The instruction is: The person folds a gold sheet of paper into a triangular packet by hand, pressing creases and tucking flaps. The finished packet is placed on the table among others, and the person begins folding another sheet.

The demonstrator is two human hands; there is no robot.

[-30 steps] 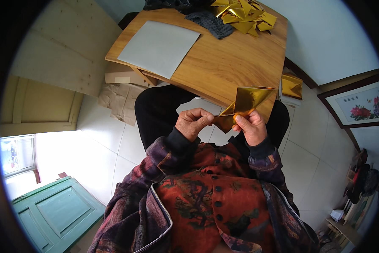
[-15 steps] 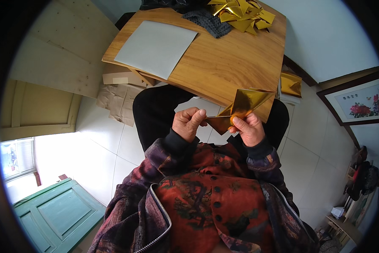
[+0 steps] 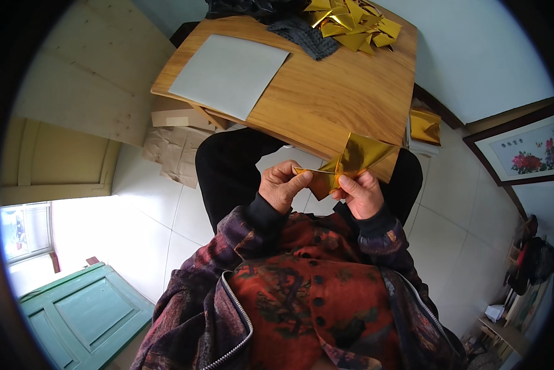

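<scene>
Currently, a folded gold sheet (image 3: 362, 154) is pinched by the left hand (image 3: 281, 187) and right hand (image 3: 361, 196); gold pieces (image 3: 354, 28) are heaped on the worktop (image 3: 326, 95).

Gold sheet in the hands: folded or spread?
Partly folded: the gold sheet has angled flaps meeting at the right hand; the left hand pinches one end.

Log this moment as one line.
left grip: pinching left end of folded gold foil | right grip: pinching its middle | wooden table: grey sheet on left, shiny pile at far side
</scene>
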